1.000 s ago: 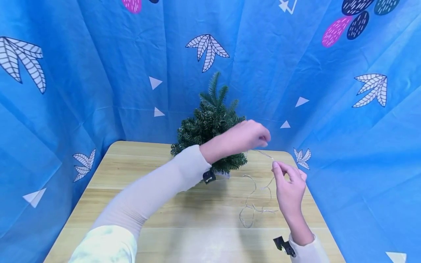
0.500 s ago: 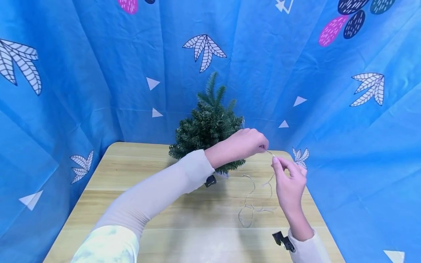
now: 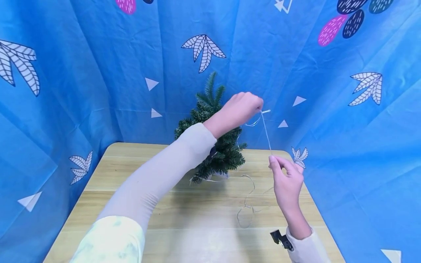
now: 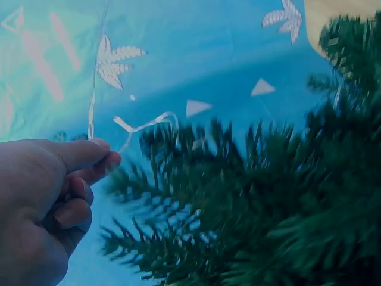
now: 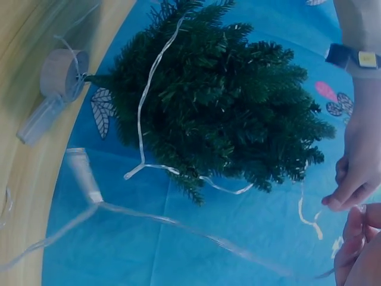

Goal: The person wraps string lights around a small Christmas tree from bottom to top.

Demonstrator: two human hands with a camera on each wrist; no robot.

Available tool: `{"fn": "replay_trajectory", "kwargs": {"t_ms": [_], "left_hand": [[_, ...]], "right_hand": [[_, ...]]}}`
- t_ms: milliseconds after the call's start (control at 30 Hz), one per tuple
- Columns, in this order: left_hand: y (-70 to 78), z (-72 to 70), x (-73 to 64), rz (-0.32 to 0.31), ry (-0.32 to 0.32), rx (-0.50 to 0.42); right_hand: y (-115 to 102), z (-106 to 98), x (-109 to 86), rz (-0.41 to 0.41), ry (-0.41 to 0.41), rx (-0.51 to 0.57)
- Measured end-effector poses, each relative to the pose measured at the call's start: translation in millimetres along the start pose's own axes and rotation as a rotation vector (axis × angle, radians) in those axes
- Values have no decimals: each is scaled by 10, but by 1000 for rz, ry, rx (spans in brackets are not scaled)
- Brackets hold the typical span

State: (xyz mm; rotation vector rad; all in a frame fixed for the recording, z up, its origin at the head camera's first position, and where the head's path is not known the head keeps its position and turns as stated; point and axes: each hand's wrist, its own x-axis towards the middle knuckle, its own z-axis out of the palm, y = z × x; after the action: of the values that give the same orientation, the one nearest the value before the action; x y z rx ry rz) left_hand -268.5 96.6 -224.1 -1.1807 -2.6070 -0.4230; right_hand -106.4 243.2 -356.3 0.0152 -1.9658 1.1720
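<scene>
A small green artificial Christmas tree (image 3: 210, 109) stands at the back of the table, partly hidden behind my left arm. My left hand (image 3: 240, 107) is raised beside its right side and pinches a thin clear string of fairy lights (image 3: 266, 133). Below and to the right, my right hand (image 3: 289, 182) pinches the same string between thumb and forefinger, with the length between the hands pulled straight. In the right wrist view part of the string (image 5: 141, 113) lies across the branches. A short light tip sticks out near my left fingertips (image 4: 98, 144) in the left wrist view.
More of the string lies in loose loops (image 3: 245, 210) on the wooden table (image 3: 131, 157), right of the tree. Beside the tree's pale round base (image 5: 58, 74) is a clear plastic piece (image 5: 41, 119). A blue patterned curtain (image 3: 279, 54) hangs around the table.
My left hand first dips towards the right hand, then rises well above it, still holding the string. A longer stretch now runs between them. My right hand has barely moved.
</scene>
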Motion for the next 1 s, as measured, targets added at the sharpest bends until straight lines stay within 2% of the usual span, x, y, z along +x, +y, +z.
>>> {"fn": "replay_trajectory", "kwargs": {"t_ms": [133,267,400,600,1000], "left_hand": [[-56,-28,86,-9,25,-16],[-154,-29,174,-23,51,-30],[-316,-35,262,-63,84,-83],[-523,-83,339,-121,87,-149],[-726,-258,574,-255,81,-179]], "right_hand": [[-138,42,10,41,5,4],[18,61,20,45,10,-13],[106,55,2,39,9,-28],[121,44,-45,51,-8,-27],[0,47,-126,123,-38,-16]]}}
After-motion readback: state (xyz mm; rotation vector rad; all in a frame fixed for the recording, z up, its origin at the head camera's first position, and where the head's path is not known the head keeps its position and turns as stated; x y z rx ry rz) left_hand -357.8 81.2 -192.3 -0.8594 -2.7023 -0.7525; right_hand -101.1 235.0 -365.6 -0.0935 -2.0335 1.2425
